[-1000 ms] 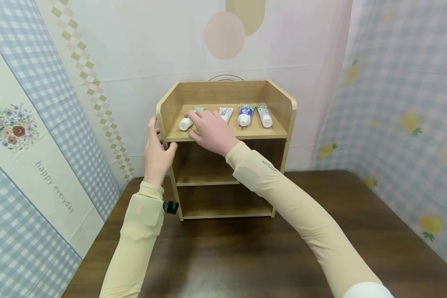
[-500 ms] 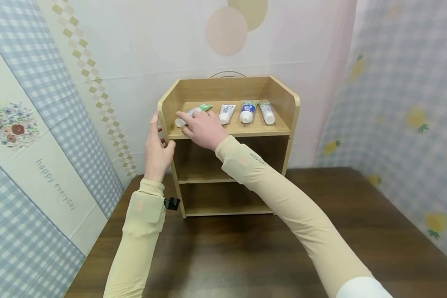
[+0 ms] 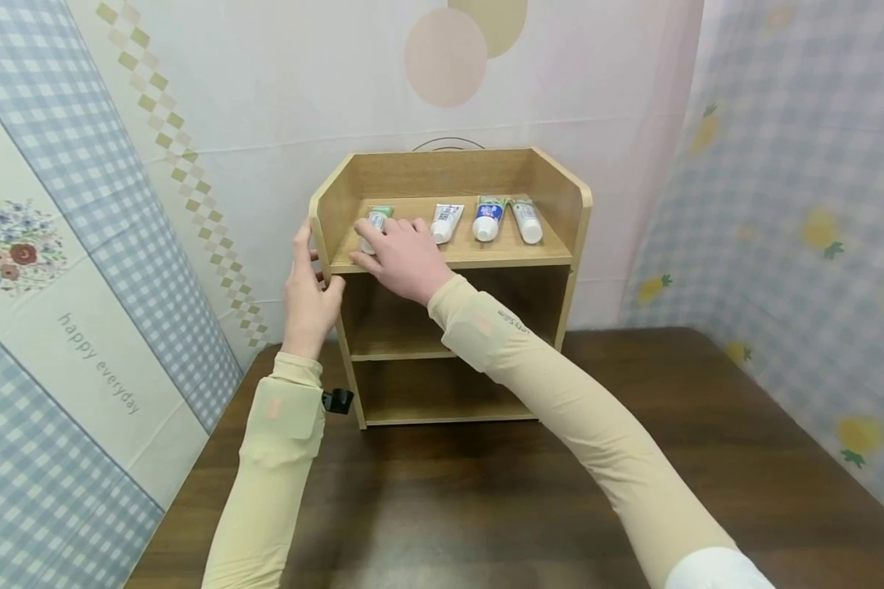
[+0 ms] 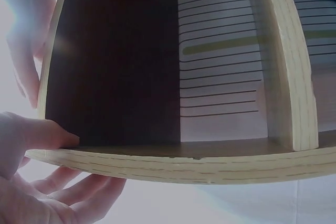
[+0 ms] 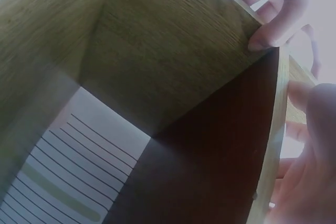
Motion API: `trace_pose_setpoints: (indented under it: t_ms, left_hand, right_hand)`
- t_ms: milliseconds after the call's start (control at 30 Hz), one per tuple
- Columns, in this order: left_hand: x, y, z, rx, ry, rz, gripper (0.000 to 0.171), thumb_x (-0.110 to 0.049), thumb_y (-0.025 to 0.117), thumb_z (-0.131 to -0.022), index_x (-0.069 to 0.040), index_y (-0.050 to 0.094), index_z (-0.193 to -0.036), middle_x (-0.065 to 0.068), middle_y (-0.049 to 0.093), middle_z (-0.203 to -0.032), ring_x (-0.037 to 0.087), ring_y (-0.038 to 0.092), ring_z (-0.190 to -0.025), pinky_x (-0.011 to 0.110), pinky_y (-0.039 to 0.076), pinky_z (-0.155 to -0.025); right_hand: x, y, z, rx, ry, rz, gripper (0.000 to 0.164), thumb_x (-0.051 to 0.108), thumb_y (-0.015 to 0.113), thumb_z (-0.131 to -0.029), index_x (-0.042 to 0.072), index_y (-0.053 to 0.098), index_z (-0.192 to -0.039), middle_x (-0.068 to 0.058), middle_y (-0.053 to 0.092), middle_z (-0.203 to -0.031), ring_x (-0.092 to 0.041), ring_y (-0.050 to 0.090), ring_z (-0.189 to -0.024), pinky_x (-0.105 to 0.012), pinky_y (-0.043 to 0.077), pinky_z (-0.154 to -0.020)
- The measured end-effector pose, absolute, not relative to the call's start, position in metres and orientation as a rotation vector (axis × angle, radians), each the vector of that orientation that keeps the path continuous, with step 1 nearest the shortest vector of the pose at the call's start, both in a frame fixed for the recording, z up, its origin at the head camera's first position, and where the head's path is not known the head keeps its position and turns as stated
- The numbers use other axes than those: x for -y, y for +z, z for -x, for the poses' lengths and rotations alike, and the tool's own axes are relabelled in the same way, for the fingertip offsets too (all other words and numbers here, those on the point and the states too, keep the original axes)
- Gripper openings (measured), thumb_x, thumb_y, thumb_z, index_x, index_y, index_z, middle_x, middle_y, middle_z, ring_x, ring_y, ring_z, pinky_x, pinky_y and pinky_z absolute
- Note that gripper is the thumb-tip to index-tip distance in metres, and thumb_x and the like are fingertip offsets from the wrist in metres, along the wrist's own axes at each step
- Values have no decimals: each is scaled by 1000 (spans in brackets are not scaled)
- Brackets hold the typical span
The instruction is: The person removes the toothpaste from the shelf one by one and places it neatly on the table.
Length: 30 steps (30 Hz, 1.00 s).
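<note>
A small wooden shelf unit [image 3: 453, 266] stands on the table. My left hand [image 3: 312, 298] grips the front of its left side panel, thumb [image 4: 50, 134] inside and fingers outside. On the top board, my right hand [image 3: 407, 258] holds a white-and-green toothpaste tube [image 3: 378, 215] at its near end, which the fingers mostly hide. To the right of that hand lie a white toothpaste tube [image 3: 446, 222], a blue-and-white one [image 3: 488, 218] and another white one [image 3: 526, 221], caps facing me. In the right wrist view, my right hand [image 5: 310, 156] shows beyond the board's edge.
Raised side and back panels [image 3: 442, 173] border the top board. Two lower compartments [image 3: 405, 393] open toward me. The dark wooden table [image 3: 442, 507] extends in front, and patterned cloth [image 3: 280, 82] hangs behind and on both sides.
My right hand has shifted left and closed on the leftmost tube. That tube, slanted half a second ago, has turned to point more straight back. My left hand stays on the side panel.
</note>
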State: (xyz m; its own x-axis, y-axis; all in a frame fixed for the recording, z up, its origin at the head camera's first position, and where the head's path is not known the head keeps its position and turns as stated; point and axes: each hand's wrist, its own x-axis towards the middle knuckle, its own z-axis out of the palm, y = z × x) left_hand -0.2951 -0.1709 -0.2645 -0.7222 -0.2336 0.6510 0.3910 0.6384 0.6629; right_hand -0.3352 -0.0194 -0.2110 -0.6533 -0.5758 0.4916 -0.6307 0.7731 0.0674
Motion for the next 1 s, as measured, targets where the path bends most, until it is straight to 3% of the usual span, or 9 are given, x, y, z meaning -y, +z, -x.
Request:
trace_pose_setpoints:
  t_ms: [400,633,1000]
  left_hand:
    - [171,-264,294,2155,-1089,127,77,-1,53,-89,-33,20,-151,24,51,-125,44,64,-100,51,52,-84]
    - [169,-265,297,2158,-1056,104,77,-1,53,-89,-34,19,-151,22,52,-125,43,65,-100,51,52,-83]
    - [164,-269,305,2142,-1024,60,78,-3,53,-88,-36,20,-151,20,54,-123,41,65,-97,49,51,-84]
  right_hand:
    - [17,-226,331,2299,214,-860,43,46,45,-99,16,48,-129,-8,65,-105,-27,61,-104,-40,37,-91]
    - [10,-237,329,2080,177,-818,35,40,55,-95,15,55,-121,-6,66,-97,-26,64,-96,-39,41,-86]
    - [-6,-253,340,1864,432,-884,27,30,63,-89,13,62,-109,-2,72,-101,-21,65,-94,-36,43,-79]
